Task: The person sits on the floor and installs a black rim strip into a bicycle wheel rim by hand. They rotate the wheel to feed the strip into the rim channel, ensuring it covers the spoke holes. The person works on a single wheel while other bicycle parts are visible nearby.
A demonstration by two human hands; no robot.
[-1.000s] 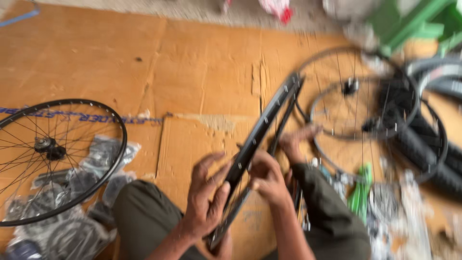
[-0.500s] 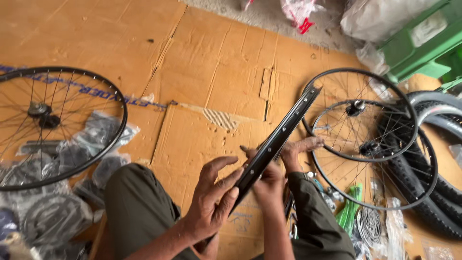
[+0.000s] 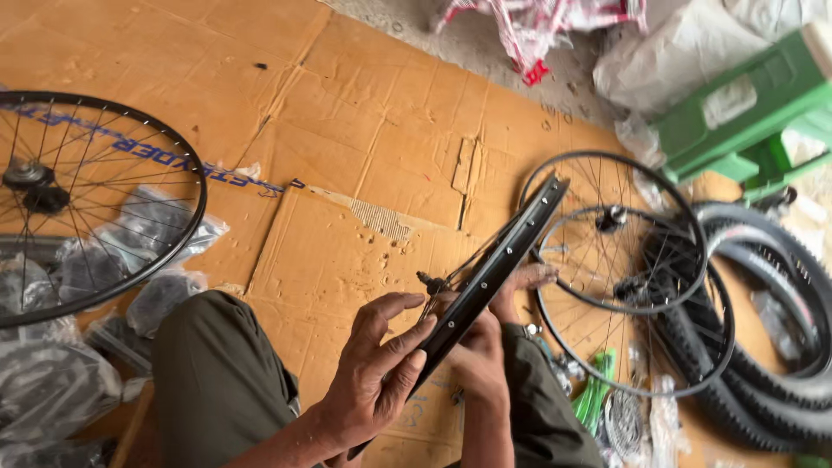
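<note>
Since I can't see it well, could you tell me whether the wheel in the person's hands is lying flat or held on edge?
On edge: the wheel shows its rim edge-on, tilted, between the left hand and right hand.

1. Single view: head-worn camera, looking steeply down over the wearer's knees at the cardboard-covered floor (image 3: 364, 130).
2. Range: sitting close; the left hand (image 3: 377, 373) and right hand (image 3: 485, 347) are filling the lower centre.
3. No second view is sharing the scene.
</note>
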